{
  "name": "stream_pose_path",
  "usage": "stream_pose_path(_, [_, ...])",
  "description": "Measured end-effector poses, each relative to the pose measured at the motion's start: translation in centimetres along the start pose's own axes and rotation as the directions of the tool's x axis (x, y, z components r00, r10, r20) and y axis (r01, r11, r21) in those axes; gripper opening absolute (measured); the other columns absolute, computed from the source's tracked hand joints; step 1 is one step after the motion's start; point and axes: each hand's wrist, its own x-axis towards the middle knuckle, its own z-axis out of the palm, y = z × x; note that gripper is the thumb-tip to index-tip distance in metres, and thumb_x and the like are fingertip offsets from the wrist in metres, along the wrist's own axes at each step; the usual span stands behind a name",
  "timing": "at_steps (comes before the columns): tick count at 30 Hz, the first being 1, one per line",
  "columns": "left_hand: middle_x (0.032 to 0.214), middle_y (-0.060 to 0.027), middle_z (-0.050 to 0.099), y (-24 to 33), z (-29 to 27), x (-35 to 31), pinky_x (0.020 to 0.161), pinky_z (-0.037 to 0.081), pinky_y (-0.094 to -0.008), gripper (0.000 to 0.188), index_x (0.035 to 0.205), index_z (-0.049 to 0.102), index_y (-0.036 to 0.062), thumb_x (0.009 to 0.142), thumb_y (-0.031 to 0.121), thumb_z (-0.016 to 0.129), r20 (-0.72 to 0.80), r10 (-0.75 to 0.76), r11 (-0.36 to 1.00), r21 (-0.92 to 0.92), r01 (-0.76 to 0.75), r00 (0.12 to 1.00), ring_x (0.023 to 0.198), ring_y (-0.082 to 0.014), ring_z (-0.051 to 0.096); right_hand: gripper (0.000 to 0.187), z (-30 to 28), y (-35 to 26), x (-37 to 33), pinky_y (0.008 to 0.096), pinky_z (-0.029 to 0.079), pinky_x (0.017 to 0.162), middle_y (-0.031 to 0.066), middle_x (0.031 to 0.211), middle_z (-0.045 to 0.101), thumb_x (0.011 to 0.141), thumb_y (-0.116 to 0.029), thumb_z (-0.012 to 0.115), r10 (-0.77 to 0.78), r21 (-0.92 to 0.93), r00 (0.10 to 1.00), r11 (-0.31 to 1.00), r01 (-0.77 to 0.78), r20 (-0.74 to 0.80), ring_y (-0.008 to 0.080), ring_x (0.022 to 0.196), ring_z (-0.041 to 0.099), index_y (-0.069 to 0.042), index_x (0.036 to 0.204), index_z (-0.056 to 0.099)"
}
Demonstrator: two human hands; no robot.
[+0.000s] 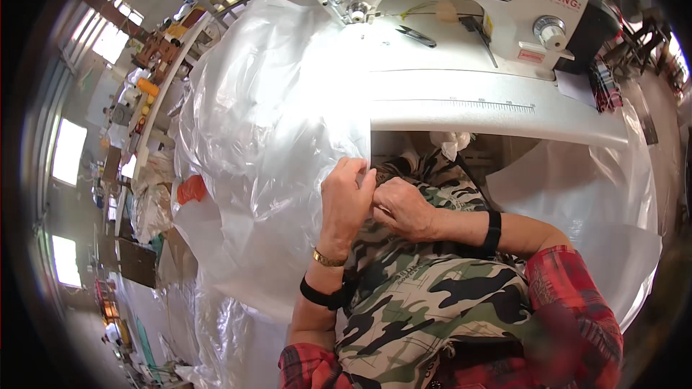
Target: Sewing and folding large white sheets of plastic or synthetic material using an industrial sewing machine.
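A large sheet of shiny translucent plastic (245,122) drapes over the left part of the sewing table and hangs down toward my lap. My left hand (344,198) is closed on its right edge, just below the front of the table. Against its fingertips, my right hand (405,209) is closed with curled fingers; what they grip is hidden. Beyond both hands stands a white sewing machine (461,0) with a lit blue display. The far part of the sheet lies close to its needle area (357,13).
Thread snips (417,36) lie on the machine bed (425,94), which has a printed ruler. More plastic sheeting (591,194) hangs at the right. An orange bundle (191,189) sits at the left, near a cluttered bench. A camouflage apron (432,281) covers my lap.
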Motion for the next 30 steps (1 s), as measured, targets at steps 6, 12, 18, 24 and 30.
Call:
stream_pose_path(6, [0.081,-0.0143,0.064,-0.7,0.2,-0.8,0.059,0.046,-0.0317,0.023,0.109,0.062,-0.0037,0.087,0.004,0.061,-0.098,-0.185,0.966,-0.202,0.163,0.978,0.062,-0.0199,0.058,0.018,-3.4,0.8,2.5,0.0441,0.046,0.066,0.0116,0.073,0.061,0.088,-0.023,0.065,-0.108,-0.093,0.988,0.989,0.119,0.112,0.0332,0.072,0.060,-0.008,0.078,0.061])
stream_pose_path(12, [0.080,-0.0107,0.061,-2.1,0.8,-1.9,0.055,0.044,-0.0264,0.033,0.122,0.059,-0.0060,0.090,-0.001,0.054,-0.109,-0.067,0.991,-0.123,0.053,0.992,0.059,-0.0107,0.054,0.011,-7.5,3.5,9.1,0.0387,0.050,0.078,0.0115,0.090,0.066,0.088,-0.014,0.064,-0.096,-0.457,0.995,0.886,0.074,-0.026,0.0285,0.088,0.063,-0.004,0.091,0.065])
stream_pose_path(18, [0.089,-0.0213,0.055,-0.3,1.7,-1.4,0.068,0.046,-0.0447,0.036,0.123,0.057,-0.0068,0.088,0.003,0.057,-0.079,0.032,0.999,-0.011,-0.032,0.996,0.076,-0.0383,0.057,0.027,-8.4,9.9,13.6,0.0414,0.047,0.091,0.0152,0.115,0.063,0.089,-0.027,0.063,-0.078,-0.536,0.997,0.842,0.063,-0.006,0.0304,0.109,0.058,-0.002,0.099,0.065])
stream_pose_path(24, [0.088,-0.0181,0.058,-1.3,2.4,-1.1,0.064,0.047,-0.0431,0.031,0.117,0.060,-0.0024,0.086,0.003,0.060,-0.085,0.129,0.982,0.151,-0.115,0.988,0.074,-0.0361,0.060,0.050,-8.9,10.6,15.9,0.0433,0.038,0.103,0.0195,0.132,0.056,0.090,-0.041,0.060,0.186,-0.552,0.976,0.829,-0.096,0.110,0.0326,0.123,0.051,0.001,0.117,0.061])
stream_pose_path(30, [0.088,-0.0172,0.060,-3.1,3.1,0.4,0.063,0.047,-0.0430,0.028,0.112,0.063,-0.0010,0.084,0.000,0.059,-0.105,0.230,0.965,0.152,-0.213,0.967,0.075,-0.0359,0.061,0.056,-8.7,12.0,15.7,0.0424,0.036,0.104,0.0183,0.129,0.057,0.091,-0.046,0.058,0.170,-0.584,0.982,0.807,-0.090,0.084,0.0313,0.123,0.051,0.001,0.120,0.059])
